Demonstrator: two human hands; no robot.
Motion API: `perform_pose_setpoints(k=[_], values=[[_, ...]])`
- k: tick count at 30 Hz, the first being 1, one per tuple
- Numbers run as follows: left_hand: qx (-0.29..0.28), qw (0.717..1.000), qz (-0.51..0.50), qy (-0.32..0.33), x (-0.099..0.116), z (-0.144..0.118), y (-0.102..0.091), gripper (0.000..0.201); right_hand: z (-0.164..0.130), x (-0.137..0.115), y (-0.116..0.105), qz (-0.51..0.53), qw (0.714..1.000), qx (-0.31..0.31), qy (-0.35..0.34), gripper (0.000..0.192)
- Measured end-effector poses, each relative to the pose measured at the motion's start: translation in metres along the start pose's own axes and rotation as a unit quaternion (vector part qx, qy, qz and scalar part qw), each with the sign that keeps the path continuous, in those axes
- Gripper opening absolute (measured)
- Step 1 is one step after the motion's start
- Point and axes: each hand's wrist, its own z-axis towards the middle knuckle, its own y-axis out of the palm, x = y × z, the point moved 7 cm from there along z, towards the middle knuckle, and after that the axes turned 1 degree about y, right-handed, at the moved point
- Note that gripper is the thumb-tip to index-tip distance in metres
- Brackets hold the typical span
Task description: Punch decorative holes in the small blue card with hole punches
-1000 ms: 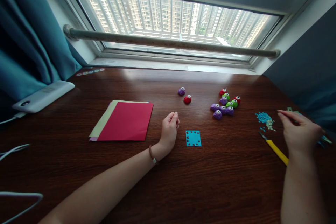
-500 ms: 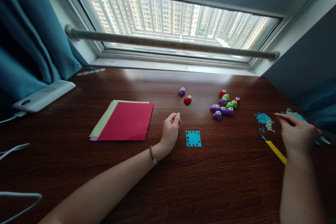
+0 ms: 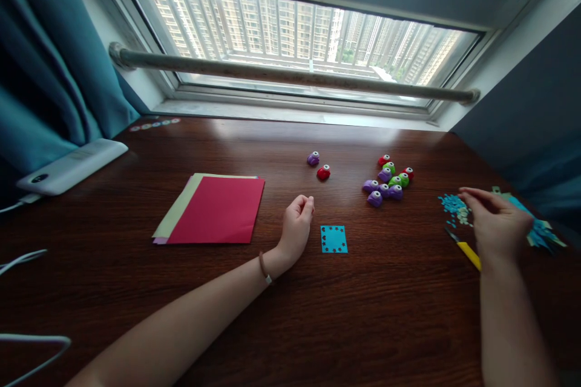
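My left hand (image 3: 297,222) is closed in a loose fist above the table, just left of a small blue paper square (image 3: 334,239). Dark star and heart shapes are punched along the square's edges. Whatever is in the left fingers, if anything, is too small to make out. On the right, my right hand (image 3: 497,221) pinches thumb and forefinger together over a heap of tiny blue and pale paper bits (image 3: 451,204); what it holds does not show. Beneath it lies a yellow craft knife (image 3: 468,255), partly covered by the wrist.
Purple, red and green craft punches (image 3: 385,181) cluster at centre right, with a purple punch (image 3: 313,158) and a red punch (image 3: 324,173) apart. Coloured paper sheets (image 3: 215,210) lie stacked left. Blue paper scraps (image 3: 542,234) sit far right. A white power bank (image 3: 75,166) is at far left.
My right hand has moved left, nearer the heap of paper bits, uncovering more of the blue scraps. My left hand has stayed almost still, still closed.
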Motion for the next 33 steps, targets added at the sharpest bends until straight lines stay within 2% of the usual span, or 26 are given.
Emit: perform_pose_setpoints(k=[2,4,6,8,10,12,13,15,17,20,23,25,28,30,33], values=[[-0.02,0.997,0.078,0.018,0.005,-0.004,0.004,0.018,-0.014,-0.011,0.034,0.157,0.98,-0.091,0.079,0.022],[-0.063,0.976,0.2,0.056,0.011,-0.01,0.013,0.015,-0.035,-0.032,0.078,0.219,0.94,-0.228,0.128,0.027],[-0.103,0.94,0.308,0.108,0.016,-0.018,0.023,0.019,-0.054,-0.057,0.116,0.18,0.921,-0.328,0.105,0.029],[-0.119,0.914,0.362,0.141,0.018,-0.023,0.028,0.025,-0.066,-0.079,0.151,0.152,0.908,-0.386,0.051,0.028],[-0.122,0.9,0.392,0.145,0.016,-0.024,0.03,0.03,-0.071,-0.101,0.182,0.124,0.907,-0.4,-0.041,0.031],[-0.126,0.894,0.409,0.137,0.013,-0.023,0.029,0.032,-0.076,-0.122,0.209,0.067,0.901,-0.396,-0.165,0.041],[-0.128,0.891,0.414,0.134,0.011,-0.022,0.029,0.032,-0.079,-0.129,0.222,0.032,0.896,-0.392,-0.206,0.044],[-0.135,0.888,0.419,0.131,0.009,-0.022,0.029,0.031,-0.083,-0.136,0.243,-0.015,0.893,-0.383,-0.235,0.045],[-0.14,0.887,0.419,0.132,0.009,-0.022,0.03,0.03,-0.085,-0.138,0.257,-0.035,0.899,-0.375,-0.225,0.038],[-0.146,0.887,0.417,0.135,0.01,-0.022,0.031,0.03,-0.086,-0.137,0.265,-0.038,0.906,-0.365,-0.21,0.025],[-0.149,0.885,0.417,0.14,0.01,-0.023,0.032,0.031,-0.086,-0.133,0.256,-0.016,0.91,-0.363,-0.2,0.026],[-0.153,0.885,0.415,0.146,0.01,-0.023,0.033,0.031,-0.086,-0.131,0.242,0.022,0.911,-0.366,-0.188,0.032],[-0.165,0.89,0.396,0.154,0.011,-0.024,0.034,0.029,-0.088,-0.127,0.215,0.143,0.903,-0.384,-0.131,0.04],[-0.168,0.9,0.372,0.151,0.012,-0.024,0.033,0.026,-0.09,-0.125,0.196,0.222,0.888,-0.394,-0.08,0.041],[-0.158,0.924,0.322,0.134,0.014,-0.022,0.031,0.022,-0.094,-0.122,0.172,0.282,0.871,-0.401,-0.026,0.037]])
